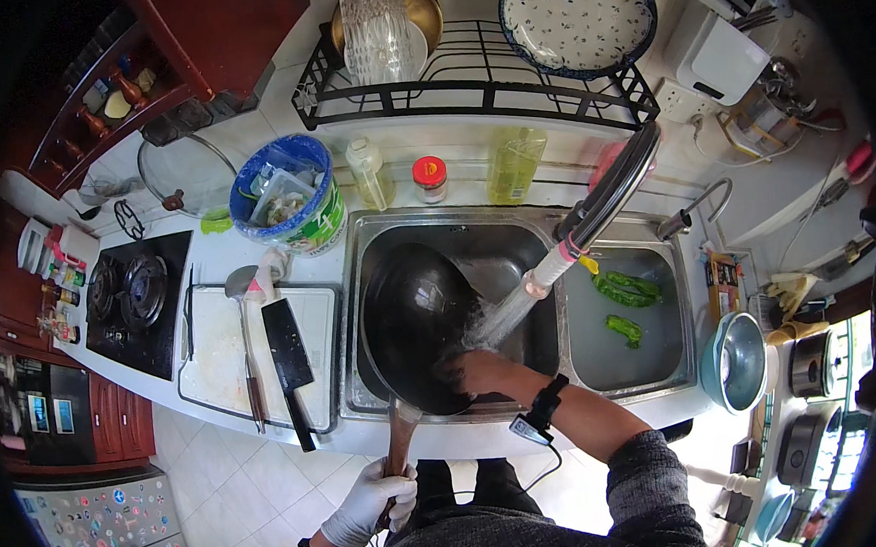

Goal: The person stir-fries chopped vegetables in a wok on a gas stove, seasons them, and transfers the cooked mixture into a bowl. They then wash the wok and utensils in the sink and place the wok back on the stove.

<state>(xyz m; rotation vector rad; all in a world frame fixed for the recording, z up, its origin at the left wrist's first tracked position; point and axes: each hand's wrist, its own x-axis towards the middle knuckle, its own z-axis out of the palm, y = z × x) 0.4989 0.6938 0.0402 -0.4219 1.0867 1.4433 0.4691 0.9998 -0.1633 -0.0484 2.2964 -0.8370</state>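
My left hand (374, 499), in a white glove, grips the wooden handle (400, 439) of a black wok (414, 324). The wok lies tilted in the larger left sink basin (517, 249). Water streams from the white spray head of a tall tap (612, 180) into the wok's right side. My bare right hand (471, 370) reaches into the wok beside that stream. Its fingers are blurred and partly hidden, so whether they hold anything is unclear. Several green peppers (626, 289) sit in cloudy water in the right basin (589, 372).
Left of the sink, a cleaver (285, 347) and a metal spatula (247, 338) lie across a white cutting board (206, 369). A waste-filled bucket (329, 223) stands behind. A gas hob (140, 295) is farther left. Blue bowls (738, 363) stand right; a dish rack (484, 101) hangs above.
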